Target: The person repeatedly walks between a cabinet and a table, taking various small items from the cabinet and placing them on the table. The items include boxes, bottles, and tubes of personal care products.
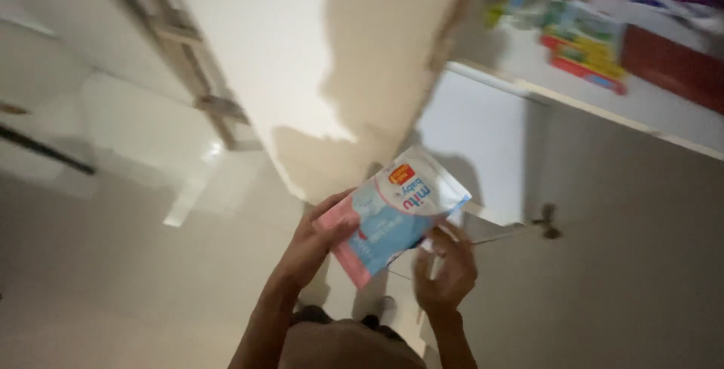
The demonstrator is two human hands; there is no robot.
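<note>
Forearms rise from the bottom edge of the head view, both bare, above what looks like the person's own lap or clothing, brownish and blurred. Left hand (317, 237) grips the lower left side of a flat pouch (396, 214), thumb lying across its front and fingers curled behind. Right hand (446, 267) is at the pouch's lower right corner, fingers loosely spread and smeared by motion; cannot tell whether they pinch the edge or only brush it.

Pouch is soft plastic, pale blue and white with a pink band along its lower side and a small red and yellow patch near the top. Held tilted, top corner pointing up and right, in mid-air between the hands, roughly centre frame, touching no surface.

Behind the hands: pale glossy tiled floor (113, 263), with a bright reflected streak on the left. A shoe or foot shows dimly just below the pouch, between the wrists.

Farther off: a large white panel (264, 52), perhaps an open door, runs up the middle, with hands and pouch casting a broad shadow on it. White cupboard front (603, 211) on the right carries a small dark metal handle (548, 220). At top right, a shelf (656, 105) holds colourful boxes (584, 45), blurred, beside a dark red block.
</note>
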